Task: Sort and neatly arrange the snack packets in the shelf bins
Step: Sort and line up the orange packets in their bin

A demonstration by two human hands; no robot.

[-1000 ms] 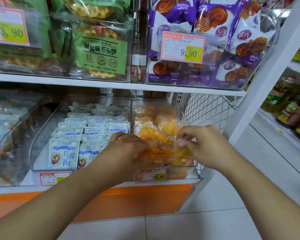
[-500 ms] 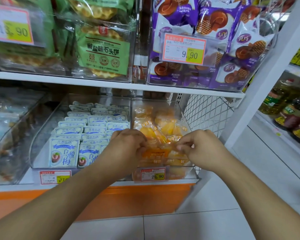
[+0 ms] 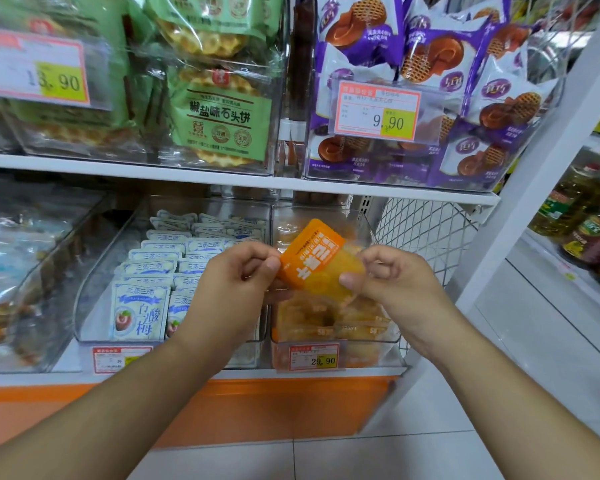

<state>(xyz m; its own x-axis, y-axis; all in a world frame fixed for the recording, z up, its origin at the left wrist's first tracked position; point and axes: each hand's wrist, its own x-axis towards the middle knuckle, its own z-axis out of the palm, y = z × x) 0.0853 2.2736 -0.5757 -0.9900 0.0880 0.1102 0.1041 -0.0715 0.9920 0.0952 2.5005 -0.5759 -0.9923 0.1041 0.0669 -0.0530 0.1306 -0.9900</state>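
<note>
Nearby, white packets (image 3: 137, 311) beside orange bin (image 3: 333, 336), wire mesh (image 3: 426, 233) behind

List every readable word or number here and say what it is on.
"椒盐味石头饼": green biscuit pack.
"9.90": price tag on the purple bin.
"29.90": price tag on the orange bin.
"白酸梅": white plum packet.
".90", the rest blurred: upper left tag.
Orange packet print: blurred.

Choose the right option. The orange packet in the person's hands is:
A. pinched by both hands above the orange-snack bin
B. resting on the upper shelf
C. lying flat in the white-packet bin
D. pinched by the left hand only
A: the left hand and right hand each pinch an edge of the orange packet, held above the orange-snack bin.
</note>
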